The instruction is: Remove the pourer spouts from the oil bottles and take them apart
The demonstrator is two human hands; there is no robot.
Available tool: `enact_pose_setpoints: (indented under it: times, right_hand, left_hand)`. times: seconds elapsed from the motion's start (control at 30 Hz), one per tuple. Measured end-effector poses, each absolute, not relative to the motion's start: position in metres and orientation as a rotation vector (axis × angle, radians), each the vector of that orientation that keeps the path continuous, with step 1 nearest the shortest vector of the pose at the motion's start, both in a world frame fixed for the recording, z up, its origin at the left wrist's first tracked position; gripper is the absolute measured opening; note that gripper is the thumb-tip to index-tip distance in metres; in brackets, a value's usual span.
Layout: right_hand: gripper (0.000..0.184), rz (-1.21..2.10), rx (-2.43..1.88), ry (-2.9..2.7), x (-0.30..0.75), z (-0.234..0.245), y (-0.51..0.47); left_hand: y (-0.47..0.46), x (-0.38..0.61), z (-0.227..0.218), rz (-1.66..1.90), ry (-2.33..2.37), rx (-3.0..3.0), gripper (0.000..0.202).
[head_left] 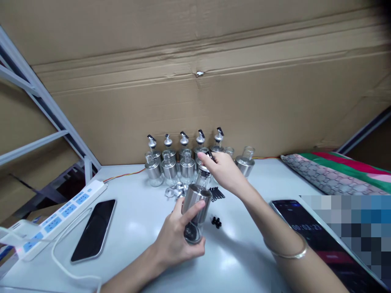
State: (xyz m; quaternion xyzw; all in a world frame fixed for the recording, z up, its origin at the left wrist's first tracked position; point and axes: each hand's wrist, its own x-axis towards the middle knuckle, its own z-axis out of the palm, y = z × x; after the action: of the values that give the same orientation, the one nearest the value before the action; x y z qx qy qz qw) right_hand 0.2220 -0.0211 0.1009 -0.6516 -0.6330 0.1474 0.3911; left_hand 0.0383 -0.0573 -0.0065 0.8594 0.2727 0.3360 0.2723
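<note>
My left hand (179,230) wraps round the lower body of an oil bottle (198,199), glass with a brushed metal sleeve, which it keeps tilted above the table. On the bottle's neck sits a silver pourer cap with a black flip lid, and my right hand (224,169) has its fingers closed on that pourer. Behind them, a row of bottles (184,140) carries silver and black pourers. In front of that row, several open bottles (187,167) stand without caps. Silver cap parts (177,190), black tube-like pieces (216,194) and small black stoppers (216,221) lie nearby.
A white power strip (65,213) with a plugged-in charger and cable lies at the left, beside a dark phone (94,230). To the right rests another phone (293,219) showing a timer. A cardboard wall (195,106) closes the back; a patterned cushion (336,171) lies far right.
</note>
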Motion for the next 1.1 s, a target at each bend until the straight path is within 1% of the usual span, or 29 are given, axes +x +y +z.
enact_pose_setpoints:
  times: [0.1,0.23,0.37,0.47,0.6,0.7,0.8,0.97,1.1]
  right_hand:
    - [0.043,0.403,-1.599,-1.598,0.224,0.1,-0.02]
    - [0.042,0.595,-1.408,-1.587,0.231,0.099,-0.018]
    - [0.046,0.897,-1.17,-1.587,0.237,0.093,-0.014]
    - [0.047,1.06,-0.984,-1.51,0.238,0.087,-0.01]
    - [0.047,1.229,-0.826,-1.408,0.233,0.083,-0.009]
    - [0.045,1.284,-0.718,-1.38,0.228,0.084,-0.012]
    - [0.047,1.199,-0.759,-1.373,0.224,0.087,-0.015]
    - [0.047,0.678,-1.003,-1.36,0.218,0.089,-0.017]
    - [0.045,0.381,-1.103,-1.314,0.212,0.088,-0.022]
  left_hand:
    - [-0.057,0.036,0.0,0.857,0.707,2.218,0.088]
    - [-0.058,0.031,0.003,0.773,0.567,1.852,0.09]
    - [-0.056,0.026,0.0,0.597,0.222,1.34,0.111]
    - [-0.052,0.027,-0.002,0.498,0.011,1.098,0.123]
    - [-0.046,0.03,0.0,0.39,-0.081,0.873,0.125]
    - [-0.044,0.032,0.005,0.254,-0.088,0.791,0.119]
    - [-0.045,0.033,0.012,0.202,-0.054,0.771,0.105]
    - [-0.047,0.036,0.01,0.281,-0.067,0.815,0.076]
    - [-0.045,0.037,0.002,0.288,-0.019,0.843,0.072]
